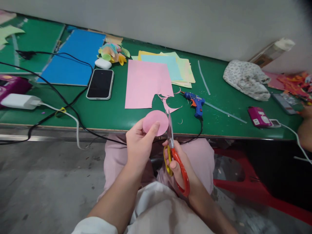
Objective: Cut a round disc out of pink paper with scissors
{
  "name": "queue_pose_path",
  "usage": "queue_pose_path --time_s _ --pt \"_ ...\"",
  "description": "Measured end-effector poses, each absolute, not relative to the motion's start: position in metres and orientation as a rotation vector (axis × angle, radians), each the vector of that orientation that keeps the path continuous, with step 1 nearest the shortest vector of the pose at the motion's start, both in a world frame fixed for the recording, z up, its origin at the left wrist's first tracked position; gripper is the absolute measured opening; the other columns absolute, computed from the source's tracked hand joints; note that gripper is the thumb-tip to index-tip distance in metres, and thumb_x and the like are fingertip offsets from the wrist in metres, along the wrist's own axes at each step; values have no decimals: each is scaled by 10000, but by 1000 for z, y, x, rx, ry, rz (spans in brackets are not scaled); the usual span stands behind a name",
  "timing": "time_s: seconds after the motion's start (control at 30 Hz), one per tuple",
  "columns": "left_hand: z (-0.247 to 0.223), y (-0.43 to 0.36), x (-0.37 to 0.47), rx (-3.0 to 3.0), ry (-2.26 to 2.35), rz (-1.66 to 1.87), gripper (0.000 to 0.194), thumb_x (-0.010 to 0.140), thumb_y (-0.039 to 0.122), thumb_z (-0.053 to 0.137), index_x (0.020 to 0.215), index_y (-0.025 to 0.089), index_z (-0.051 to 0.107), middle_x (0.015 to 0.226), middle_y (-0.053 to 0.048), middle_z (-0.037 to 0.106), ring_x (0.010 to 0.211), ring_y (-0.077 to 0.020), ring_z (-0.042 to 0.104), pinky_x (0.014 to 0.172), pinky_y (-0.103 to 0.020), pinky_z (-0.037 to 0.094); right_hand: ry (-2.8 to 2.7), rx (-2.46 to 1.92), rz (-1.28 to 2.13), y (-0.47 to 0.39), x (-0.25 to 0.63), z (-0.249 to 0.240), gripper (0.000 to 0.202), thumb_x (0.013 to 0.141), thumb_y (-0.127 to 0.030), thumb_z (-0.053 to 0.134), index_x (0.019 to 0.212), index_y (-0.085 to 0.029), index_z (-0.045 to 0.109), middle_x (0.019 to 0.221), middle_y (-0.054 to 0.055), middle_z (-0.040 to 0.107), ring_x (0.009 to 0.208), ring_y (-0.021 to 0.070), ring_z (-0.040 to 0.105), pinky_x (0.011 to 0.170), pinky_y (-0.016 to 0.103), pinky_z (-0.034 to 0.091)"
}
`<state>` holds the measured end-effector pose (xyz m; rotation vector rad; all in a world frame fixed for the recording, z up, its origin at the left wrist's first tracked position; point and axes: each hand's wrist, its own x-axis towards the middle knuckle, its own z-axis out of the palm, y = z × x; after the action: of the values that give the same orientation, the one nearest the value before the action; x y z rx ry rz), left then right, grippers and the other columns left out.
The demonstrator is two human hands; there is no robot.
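Observation:
Between the thumb and fingers of my left hand (140, 143) is a round pink paper disc (151, 121), held over the table's front edge. My right hand (181, 162) is closed around scissors (180, 175) with one red and one yellow handle. Their blades point away from me, right beside the disc's right edge, slightly apart at the tips. Beyond the disc lies a pink paper sheet (146, 83) with a curved piece cut from its lower right corner. Curled pink paper scraps (170, 105) lie by that corner.
A blue glue gun (197, 103) with a clear glue stick lies right of the scraps. Coloured sheets (187, 70) sit behind the pink one. A phone (100, 84), paper petals (112, 53) and black cables (70, 105) are at left. Another person's arm (305, 128) shows at far right.

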<state>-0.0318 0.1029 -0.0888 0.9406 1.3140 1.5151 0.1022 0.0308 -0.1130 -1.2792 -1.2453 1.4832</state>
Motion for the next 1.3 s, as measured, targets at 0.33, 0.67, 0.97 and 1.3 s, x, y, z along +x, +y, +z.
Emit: queue_pose_path --time_s 0.33,0.67,0.97,1.3 --pt "-89 107 -33 933 1311 1553 295 742 375 809 935 153 790 865 -21 781 811 -175 705 728 -254 563 -1254 -1303 1509 31 104 -107 742 703 -888 585 1154 -301 539 806 -12 481 617 158 410 595 314 390" --pt "-88 107 -36 960 1334 1594 292 735 363 822 941 157 798 850 -20 783 781 -163 697 703 -237 556 -1260 -1275 1514 30 104 -108 740 734 -874 574 1155 -267 537 782 -24 468 615 146 406 559 291 356" --pt "-87 109 -38 962 1299 1624 229 745 334 823 900 167 798 803 5 761 725 -123 653 681 -201 524 -1244 -1270 1494 29 103 -102 675 770 -847 566 1125 -275 523 736 -46 426 615 146 341 583 300 321" --pt "-89 110 -40 992 1337 1613 271 750 375 814 914 161 787 813 0 752 737 -136 654 689 -219 519 -1251 -1304 1526 29 107 -108 737 699 -897 577 1089 -274 522 709 -56 410 602 140 327 558 288 300"
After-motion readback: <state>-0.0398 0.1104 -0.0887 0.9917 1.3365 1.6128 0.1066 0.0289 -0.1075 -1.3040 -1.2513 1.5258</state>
